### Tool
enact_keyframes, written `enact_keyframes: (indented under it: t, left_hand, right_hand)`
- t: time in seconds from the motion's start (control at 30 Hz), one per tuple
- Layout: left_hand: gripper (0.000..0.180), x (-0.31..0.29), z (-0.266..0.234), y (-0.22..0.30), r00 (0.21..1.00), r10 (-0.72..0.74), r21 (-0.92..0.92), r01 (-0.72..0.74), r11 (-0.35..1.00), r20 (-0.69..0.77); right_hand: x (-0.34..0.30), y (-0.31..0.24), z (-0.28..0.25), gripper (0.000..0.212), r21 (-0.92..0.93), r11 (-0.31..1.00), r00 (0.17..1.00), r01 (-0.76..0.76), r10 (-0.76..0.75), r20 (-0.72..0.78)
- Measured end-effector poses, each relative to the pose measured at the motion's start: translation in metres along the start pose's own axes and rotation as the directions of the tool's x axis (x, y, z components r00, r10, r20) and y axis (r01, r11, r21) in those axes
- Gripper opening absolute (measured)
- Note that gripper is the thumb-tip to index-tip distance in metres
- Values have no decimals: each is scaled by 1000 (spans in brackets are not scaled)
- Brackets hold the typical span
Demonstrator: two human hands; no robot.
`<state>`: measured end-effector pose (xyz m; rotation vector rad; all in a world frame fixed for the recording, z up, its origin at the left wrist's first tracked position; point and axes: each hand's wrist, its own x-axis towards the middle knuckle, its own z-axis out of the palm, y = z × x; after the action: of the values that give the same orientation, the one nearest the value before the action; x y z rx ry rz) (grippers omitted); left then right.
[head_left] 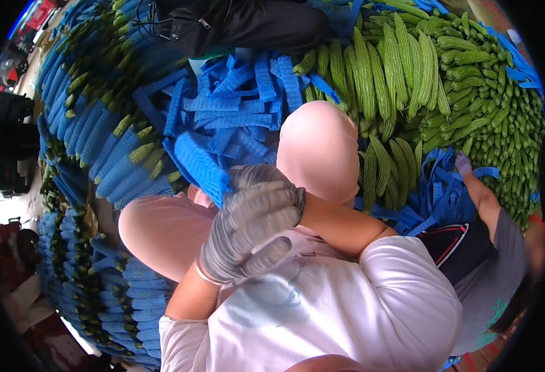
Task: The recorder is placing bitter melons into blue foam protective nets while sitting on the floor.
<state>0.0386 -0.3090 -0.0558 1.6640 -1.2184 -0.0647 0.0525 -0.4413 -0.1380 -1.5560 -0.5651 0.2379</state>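
Both my hands wear grey knit gloves and meet in front of my lap, somewhat smeared by motion. A blue foam net sleeve (pixel 201 164) sticks out to the upper left from between them. My right hand (pixel 263 178) is closed around its near end, fingers partly covered. Across it lies my left hand (pixel 238 239), its fingers stretched toward the right wrist and its thumb apart. Whether a bitter gourd is inside this sleeve is hidden. Beyond the hands spreads a heap of flat blue net sleeves (pixel 229 118).
Green bitter gourds (pixel 402 68) are piled at the far right. Rows of sleeved gourds (pixel 92 136) line the left side. A dark-trousered person (pixel 272 28) is across from me. Another person's hand (pixel 463 162) touches the right pile. My pink-clad knee (pixel 319 146) rises beside my hands.
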Motion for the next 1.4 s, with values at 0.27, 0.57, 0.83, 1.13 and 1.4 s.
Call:
enact_keyframes:
  t: [0.27,0.57,0.83,1.13,1.4]
  left_hand:
    - [33,-55,-10,-63,915,-401,494,367,788,-40]
    - [39,-30,-3,-67,741,-563,-371,439,818,-365]
    - [34,0,9,-95,926,-371,148,377,915,-64]
    - [34,54,21,-92,952,-306,375,284,882,0]
    - [35,87,21,-85,900,-406,601,237,763,161]
  right_hand:
    - [-18,-24,-18,21,-485,875,950,20,-167,-263]
    - [-32,-8,4,18,-617,743,916,259,-392,-88]
    - [-33,-24,-14,14,599,800,978,-35,151,-144]
    - [-33,-25,-41,14,275,862,892,425,-347,-291]
    - [-38,-16,-31,12,271,845,876,461,-482,11]
